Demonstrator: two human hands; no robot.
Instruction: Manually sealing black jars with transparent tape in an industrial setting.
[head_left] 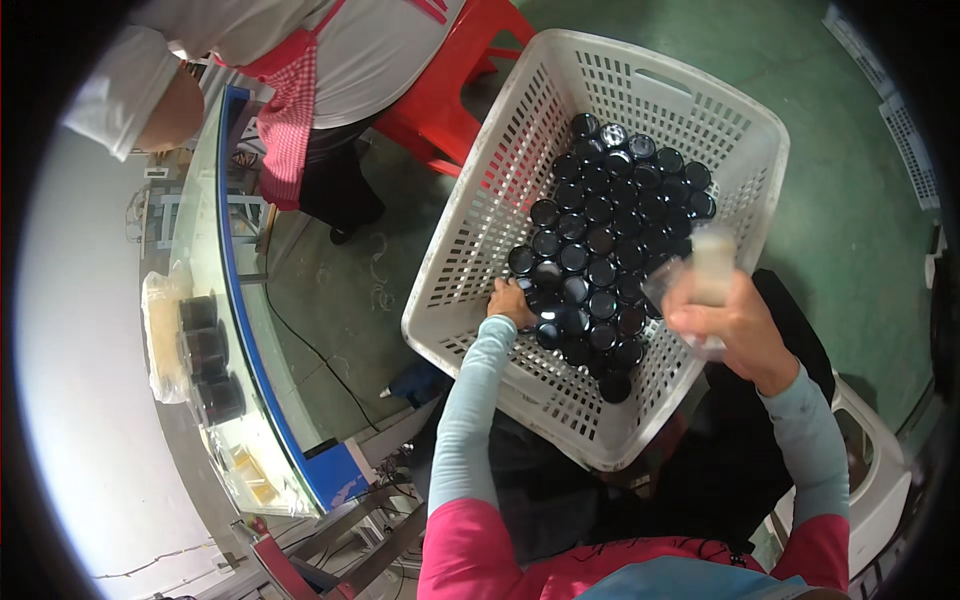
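A white perforated plastic basket [470, 195] stands in front of me, holding many round black-topped containers [601, 240] packed close together. My left hand [511, 303] reaches in at the basket's near left side, its fingers bent round a dark round container at the edge of the group; the fingertips are partly hidden. Above the right side of the basket, my right hand [728, 318] is closed round a pale, cream-coloured cylindrical object [713, 262], smeared by motion. Something clear, like thin plastic [662, 284], shows beside those fingers.
On the left, a blue-edged table [240, 290] carries several dark containers [208, 352] and a clear plastic bag [163, 335]. A co-worker in a checked apron [290, 150] is beside a red stool [440, 100]. A blue drill-like tool [415, 384] lies left of the basket. A white chair [875, 450] is at right.
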